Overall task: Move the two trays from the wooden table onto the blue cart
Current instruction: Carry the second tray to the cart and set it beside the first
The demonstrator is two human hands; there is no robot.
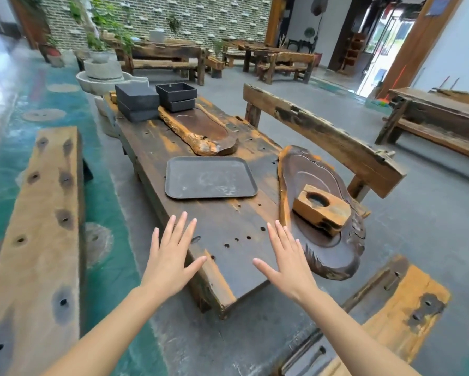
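Note:
A flat dark grey tray (210,177) lies empty in the middle of the long wooden table (228,232). A carved dark wooden tea tray (309,172) rests on the table's right side, overhanging the edge, with a hollowed wooden block (322,210) on it. A second carved wooden tray (201,128) lies farther back. My left hand (171,256) and my right hand (287,253) hover palm-down over the table's near end, fingers spread, holding nothing. No blue cart is in view.
Stacked black boxes (137,103) and black square trays (177,95) stand at the table's far end. A wooden bench (38,240) runs along the left, a backed bench (322,137) along the right. Stone basins (103,77) and more tables stand behind.

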